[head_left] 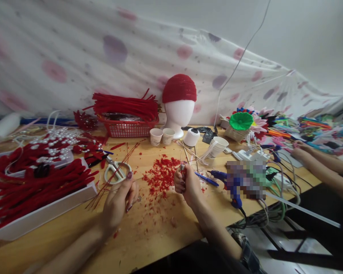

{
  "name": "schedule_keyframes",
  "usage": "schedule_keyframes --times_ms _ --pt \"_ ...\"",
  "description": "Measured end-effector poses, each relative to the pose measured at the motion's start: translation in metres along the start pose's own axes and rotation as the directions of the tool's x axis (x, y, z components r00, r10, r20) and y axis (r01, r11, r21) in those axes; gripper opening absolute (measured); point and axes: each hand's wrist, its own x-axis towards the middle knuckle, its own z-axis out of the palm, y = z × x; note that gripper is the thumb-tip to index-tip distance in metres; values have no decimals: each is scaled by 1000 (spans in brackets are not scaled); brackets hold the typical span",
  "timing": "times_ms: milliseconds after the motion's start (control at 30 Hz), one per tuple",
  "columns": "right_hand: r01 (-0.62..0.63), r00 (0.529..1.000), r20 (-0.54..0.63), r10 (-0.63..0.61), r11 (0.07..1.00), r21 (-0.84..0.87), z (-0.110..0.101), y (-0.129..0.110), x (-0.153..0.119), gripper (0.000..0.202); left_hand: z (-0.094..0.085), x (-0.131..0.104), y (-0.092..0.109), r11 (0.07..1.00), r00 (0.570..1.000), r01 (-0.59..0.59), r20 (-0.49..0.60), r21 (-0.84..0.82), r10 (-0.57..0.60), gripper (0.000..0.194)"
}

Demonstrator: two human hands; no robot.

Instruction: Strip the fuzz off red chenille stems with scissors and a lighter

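My left hand [120,199] is closed in a pinch above the table, near the white-handled scissors [117,171]; a thin wire seems to stick out from its fingertips to the right. My right hand [188,182] is a fist around a small lighter [183,169], with the metal top showing above the fingers. Red fluff scraps [161,175] lie scattered on the wooden table between and behind the hands. Thin red stems [110,180] lie beside my left hand, across the scissors. A blue pen [206,179] rests just right of my right hand.
Behind stand a red basket [128,128] of red stems, paper cups [156,137] and a white foam head [178,114] with a red cap. A white box [45,211] is at left. At right are a blue glue gun [234,190], cables and another person's arms [322,163].
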Motion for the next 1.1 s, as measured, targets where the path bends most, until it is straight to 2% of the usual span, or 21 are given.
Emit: schedule_keyframes --times_ms 1100 --pt "9 1000 12 -8 999 -37 4 3 -2 38 2 -2 0 999 999 32 -11 14 -32 58"
